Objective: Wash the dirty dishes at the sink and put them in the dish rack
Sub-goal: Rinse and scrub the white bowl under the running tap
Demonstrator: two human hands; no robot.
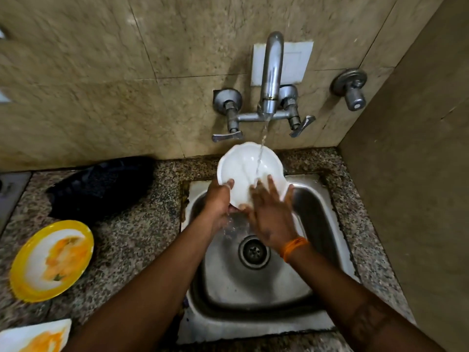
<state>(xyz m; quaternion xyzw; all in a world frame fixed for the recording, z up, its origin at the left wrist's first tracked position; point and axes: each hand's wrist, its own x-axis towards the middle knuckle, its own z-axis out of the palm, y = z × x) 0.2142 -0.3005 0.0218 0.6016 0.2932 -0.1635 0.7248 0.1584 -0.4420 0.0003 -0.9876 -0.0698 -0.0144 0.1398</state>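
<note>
A: On the far left of the tabletop [142, 232], what's waiting?

B: A yellow-rimmed plate [52, 260] smeared orange, and at the near left edge a white plate [35, 337] with the same stain. A dark cloth [101, 186] lies farther back. No dish rack is in view.

A: And in the middle?

B: The left hand [219, 201] grips the white bowl [243, 168] at its near-left rim, thumb over the edge, fingers curled beneath. The bowl is tilted over the far side of the sink [256, 280], under the stream from the tap [272, 72].

A: The right hand [271, 212]?

B: Spread flat, fingers straight, pressed against the bowl's inside as if rubbing it.

A: How will it handle?

B: I'd judge it light and stiff, though wet and glossy, so slippery. It looks like it could chip against the steel. Holding it by the rim, thumb inside and fingers outside, seems safest; a flat palm alone won't hold it.
</note>
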